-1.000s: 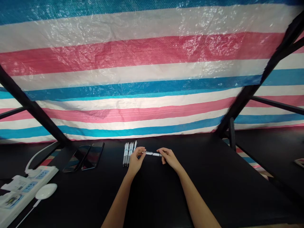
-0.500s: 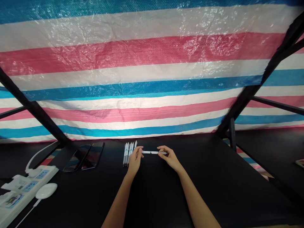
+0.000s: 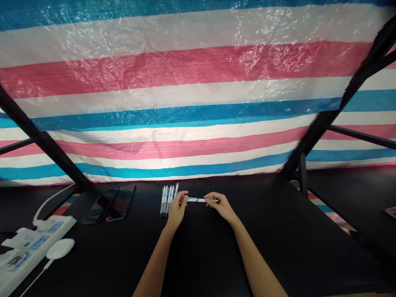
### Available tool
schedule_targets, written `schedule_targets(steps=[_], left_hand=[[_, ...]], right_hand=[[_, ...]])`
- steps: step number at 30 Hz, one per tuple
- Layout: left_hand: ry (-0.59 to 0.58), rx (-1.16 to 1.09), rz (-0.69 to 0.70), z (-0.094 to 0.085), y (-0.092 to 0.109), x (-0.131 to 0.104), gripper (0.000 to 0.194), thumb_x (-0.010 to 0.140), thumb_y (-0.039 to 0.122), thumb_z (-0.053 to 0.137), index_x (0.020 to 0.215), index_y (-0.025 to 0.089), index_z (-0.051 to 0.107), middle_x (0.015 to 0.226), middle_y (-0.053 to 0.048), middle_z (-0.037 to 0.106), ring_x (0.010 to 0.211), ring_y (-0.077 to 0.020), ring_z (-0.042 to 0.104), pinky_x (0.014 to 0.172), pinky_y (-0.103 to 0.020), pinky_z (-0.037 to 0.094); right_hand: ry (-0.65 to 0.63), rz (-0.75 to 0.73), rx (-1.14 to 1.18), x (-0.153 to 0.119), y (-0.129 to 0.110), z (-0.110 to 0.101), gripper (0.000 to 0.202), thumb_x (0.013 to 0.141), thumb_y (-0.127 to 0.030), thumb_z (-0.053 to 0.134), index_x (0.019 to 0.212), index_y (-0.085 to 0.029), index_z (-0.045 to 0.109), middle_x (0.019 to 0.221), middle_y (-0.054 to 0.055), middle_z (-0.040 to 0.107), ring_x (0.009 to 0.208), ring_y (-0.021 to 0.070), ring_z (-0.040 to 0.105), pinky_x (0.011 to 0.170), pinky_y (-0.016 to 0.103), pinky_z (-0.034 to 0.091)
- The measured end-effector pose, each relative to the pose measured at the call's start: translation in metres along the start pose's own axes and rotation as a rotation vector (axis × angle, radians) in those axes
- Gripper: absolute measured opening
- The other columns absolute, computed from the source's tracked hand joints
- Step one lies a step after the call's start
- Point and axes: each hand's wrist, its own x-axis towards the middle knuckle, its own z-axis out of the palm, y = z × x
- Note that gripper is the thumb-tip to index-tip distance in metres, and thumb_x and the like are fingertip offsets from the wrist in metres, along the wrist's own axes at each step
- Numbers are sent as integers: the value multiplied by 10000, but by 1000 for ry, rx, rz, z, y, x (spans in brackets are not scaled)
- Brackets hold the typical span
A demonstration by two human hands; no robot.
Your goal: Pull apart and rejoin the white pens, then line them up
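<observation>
White, slim plastic pen: my left hand pinches it at nine o'clock, my right hand at three; slack grip could drop it.

head view | from wearer's head | faces forward, down | black table near, striped sheet beyond

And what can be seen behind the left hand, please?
Behind the left hand, a row of white pens lies on the black table. The hand covers the lower ends of the rightmost pens; what else it hides cannot be seen.
</observation>
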Motion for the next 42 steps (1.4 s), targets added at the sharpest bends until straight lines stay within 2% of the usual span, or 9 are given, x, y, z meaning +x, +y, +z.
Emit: schedule_targets(steps=[5,17,24,27,30,33,36,39,42], left_hand=[[-1,-19,10,-1,0,0,268,826,393,490,991,202,580,690,14,556,644,-131,565,629,-250,422],[9,-36,22,-3,1,0,179,800,362,529,887,211,571,629,32,531,593,-128,525,608,-249,399],[76,-189,-50,2,2,1,256,774,404,580,923,197,557,713,6,606,662,-142,622,666,-267,458],[64,-347,-129,7,7,0,380,736,391,639,1032,188,514,810,-27,666,750,-159,659,770,-308,488],[88,-486,-182,9,12,-1,518,707,379,680,1133,189,456,873,-56,699,832,-173,666,835,-344,484],[161,-603,-210,8,15,-1,582,696,397,692,1173,189,433,876,-65,708,860,-182,668,838,-358,488],[155,-657,-245,6,18,-1,604,680,426,700,1174,191,442,891,-70,705,773,-177,680,774,-350,515],[129,-667,-273,5,20,-1,595,662,445,706,1148,196,471,847,-45,694,654,-149,668,668,-301,525],[116,-676,-296,5,21,0,575,646,441,720,1118,197,498,776,-13,676,586,-124,642,603,-269,515]], right_hand=[[-37,45,87,0,-1,1,333,760,-454,618,884,-151,679,557,0,593,488,114,498,511,243,390],[-163,148,105,-1,3,1,520,814,-467,532,1216,-140,585,527,-19,609,303,56,377,354,191,243],[-133,186,175,0,-1,4,645,806,-520,508,1285,-89,501,505,-5,622,321,85,425,375,199,299],[-108,133,201,0,-1,8,616,811,-523,515,1258,-99,519,534,-6,624,369,92,466,423,210,347],[-164,85,215,-1,-2,14,536,840,-508,498,1208,-123,560,578,0,631,419,92,492,477,221,381],[-283,83,214,-3,-5,22,508,847,-501,500,1205,-146,564,603,5,638,451,97,503,506,230,397],[-359,78,176,-6,-7,27,472,814,-483,567,1153,-157,602,634,10,643,507,106,525,552,244,419],[-314,63,121,-5,-5,27,410,784,-468,609,1041,-153,658,666,18,640,559,115,537,581,254,428],[-148,34,97,1,1,21,392,785,-492,587,967,-155,671,652,13,618,560,117,522,565,254,422]])
